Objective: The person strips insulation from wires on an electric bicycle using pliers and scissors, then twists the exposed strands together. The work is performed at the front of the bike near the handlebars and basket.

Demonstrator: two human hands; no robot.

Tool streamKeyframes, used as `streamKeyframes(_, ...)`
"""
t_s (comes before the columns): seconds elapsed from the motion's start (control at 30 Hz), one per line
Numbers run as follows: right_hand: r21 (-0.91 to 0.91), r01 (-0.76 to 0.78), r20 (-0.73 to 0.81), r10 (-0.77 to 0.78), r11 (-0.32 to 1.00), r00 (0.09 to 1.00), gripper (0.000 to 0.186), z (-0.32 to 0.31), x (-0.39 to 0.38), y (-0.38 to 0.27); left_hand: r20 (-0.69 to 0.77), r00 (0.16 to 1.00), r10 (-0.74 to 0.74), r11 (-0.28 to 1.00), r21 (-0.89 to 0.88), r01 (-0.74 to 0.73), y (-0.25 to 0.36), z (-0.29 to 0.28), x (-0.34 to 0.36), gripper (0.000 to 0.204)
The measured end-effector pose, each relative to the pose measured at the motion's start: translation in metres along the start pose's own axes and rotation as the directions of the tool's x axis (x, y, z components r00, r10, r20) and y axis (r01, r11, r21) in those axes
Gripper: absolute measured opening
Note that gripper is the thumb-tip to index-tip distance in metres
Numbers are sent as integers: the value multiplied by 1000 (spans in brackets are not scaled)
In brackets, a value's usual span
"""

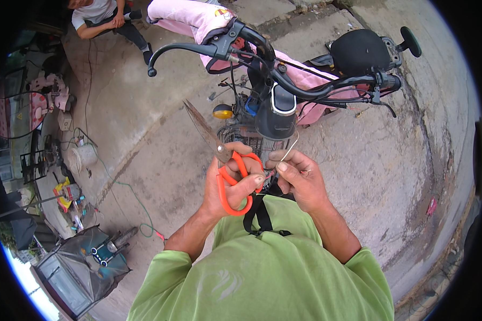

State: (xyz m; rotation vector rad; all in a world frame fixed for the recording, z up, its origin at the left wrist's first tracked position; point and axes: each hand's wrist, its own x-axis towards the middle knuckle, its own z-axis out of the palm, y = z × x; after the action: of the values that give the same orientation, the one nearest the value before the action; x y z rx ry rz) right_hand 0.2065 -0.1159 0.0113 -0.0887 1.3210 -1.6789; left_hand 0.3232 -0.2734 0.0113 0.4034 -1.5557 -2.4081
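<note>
My left hand is closed around orange-handled scissors, whose dark, worn blades point up and to the left. The thumb and a finger of that hand also pinch a small reddish strand. Close beside it, my right hand is closed, pinching a thin pale wire between thumb and forefinger. The wire curves up toward the front of an electric bike. Just beyond both hands stands that bike, with its black handlebar and a dark round housing below the bar. The wire's lower end is partly hidden by my fingers.
Pink padded covers drape the bike, and a black saddle lies behind. At the upper left a person sits. A green cable runs over the concrete at left, near a canopied vehicle and a white bucket.
</note>
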Motion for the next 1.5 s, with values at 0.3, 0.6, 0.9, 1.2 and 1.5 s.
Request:
streamKeyframes(0.3, -125, 102, 28, -99, 987, 995, 17, -3, 2, 20, -44, 999, 9, 999, 36, -7, 4, 5, -4, 51)
streamKeyframes(0.6, -166, 109, 67, -99, 980, 993, 13, 1, 2, 17, -122, 992, -40, 999, 32, 44, 3, -2, -2, 48)
streamKeyframes(0.9, -225, 196, 81, -182, 954, 980, 20, 3, -1, 11, -187, 979, 77, 991, 121, -55, 5, 17, 0, 54)
streamKeyframes(1.2, -528, 359, 131, -344, 770, 930, 19, 4, -5, -4, -187, 974, 126, 917, 397, -43, 7, 27, -4, 59)
streamKeyframes(1.5, -379, 229, 97, -208, 897, 973, 20, -4, -5, -1, -59, 991, 120, 918, 386, -88, 6, 24, 4, 53)
